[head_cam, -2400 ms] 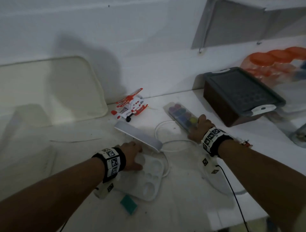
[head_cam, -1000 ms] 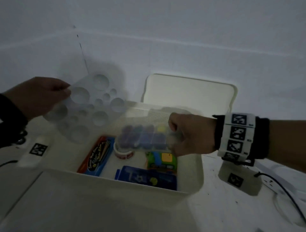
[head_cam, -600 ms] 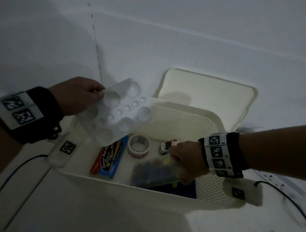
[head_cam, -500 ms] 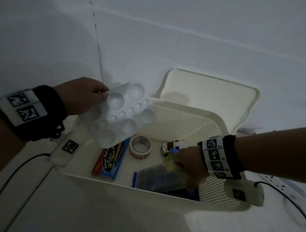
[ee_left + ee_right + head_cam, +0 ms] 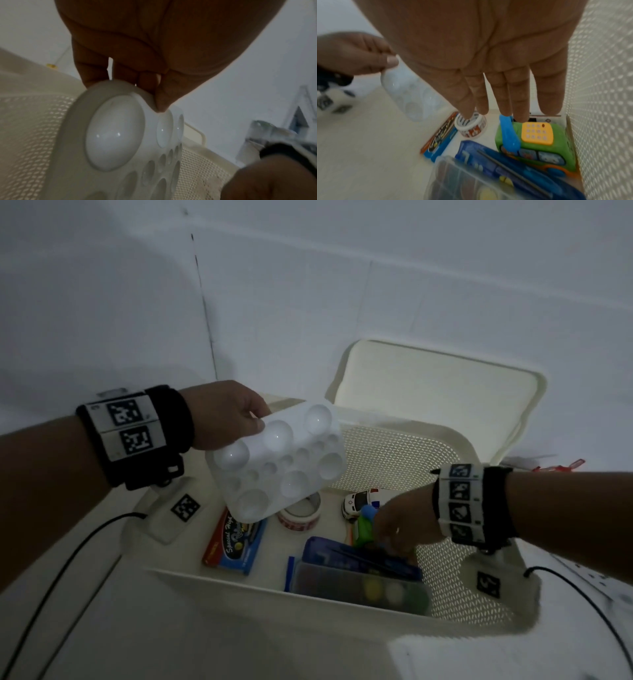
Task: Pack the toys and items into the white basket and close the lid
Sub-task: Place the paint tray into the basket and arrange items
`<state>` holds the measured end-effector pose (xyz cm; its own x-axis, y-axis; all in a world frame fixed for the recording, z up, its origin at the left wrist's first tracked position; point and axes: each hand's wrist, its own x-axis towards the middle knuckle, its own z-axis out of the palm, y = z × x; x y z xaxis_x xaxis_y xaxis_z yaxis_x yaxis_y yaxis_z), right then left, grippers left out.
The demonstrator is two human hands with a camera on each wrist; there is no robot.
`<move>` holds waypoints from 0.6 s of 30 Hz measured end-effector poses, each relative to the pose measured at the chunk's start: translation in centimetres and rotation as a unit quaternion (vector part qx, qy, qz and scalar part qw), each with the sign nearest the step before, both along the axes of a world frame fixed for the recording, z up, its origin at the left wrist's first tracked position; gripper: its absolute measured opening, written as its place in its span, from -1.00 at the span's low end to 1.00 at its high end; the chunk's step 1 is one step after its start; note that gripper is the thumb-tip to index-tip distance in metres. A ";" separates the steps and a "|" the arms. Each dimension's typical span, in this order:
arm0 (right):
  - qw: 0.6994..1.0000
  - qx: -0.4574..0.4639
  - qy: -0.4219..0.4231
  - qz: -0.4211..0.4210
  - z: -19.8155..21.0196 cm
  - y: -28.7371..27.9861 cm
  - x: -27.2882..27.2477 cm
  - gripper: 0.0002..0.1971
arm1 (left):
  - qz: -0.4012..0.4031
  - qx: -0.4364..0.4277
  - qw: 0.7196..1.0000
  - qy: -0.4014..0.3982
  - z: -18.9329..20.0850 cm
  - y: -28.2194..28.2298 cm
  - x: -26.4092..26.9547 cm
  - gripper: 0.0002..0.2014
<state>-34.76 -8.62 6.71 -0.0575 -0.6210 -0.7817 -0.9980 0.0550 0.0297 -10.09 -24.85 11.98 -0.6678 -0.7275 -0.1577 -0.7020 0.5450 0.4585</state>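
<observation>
My left hand (image 5: 236, 414) pinches a corner of the white paint palette (image 5: 279, 463), which hangs tilted over the left part of the open white basket (image 5: 455, 621). In the left wrist view the palette (image 5: 115, 135) is held between thumb and fingers (image 5: 161, 97). My right hand (image 5: 394, 527) is inside the basket with straight fingers (image 5: 508, 97) and holds nothing. Below it the clear paint box (image 5: 363, 585) lies on a blue case (image 5: 356, 556) near the front wall. The basket's lid (image 5: 435, 392) stands open at the back.
In the basket lie a tape roll (image 5: 299, 517), a blue and red packet (image 5: 236, 541), a small white toy car (image 5: 359, 501) and a green toy phone car (image 5: 537, 146). Walls stand close behind and to the left. A black cable (image 5: 68, 563) trails at left.
My right hand lowered the paint box onto the blue case and let it go; its fingers now hang straight above it. My left hand brought the palette farther over the basket.
</observation>
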 end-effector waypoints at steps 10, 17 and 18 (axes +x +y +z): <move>0.978 -0.089 -0.117 -0.146 2.2 1.0 -4.3 -0.81 | -0.106 -0.079 0.973 -0.188 -0.8 2.9 -1.5 -0.79; 0.985 -0.105 -0.101 -0.090 2.5 -0.1 -2.7 -0.73 | 0.022 -0.036 0.956 -0.291 -2.9 1.7 -0.9 -0.73; 0.985 -0.108 -0.102 -0.089 2.5 -0.2 -2.8 -0.72 | 0.033 -0.030 0.953 -0.299 -3.2 1.9 -1.0 -0.71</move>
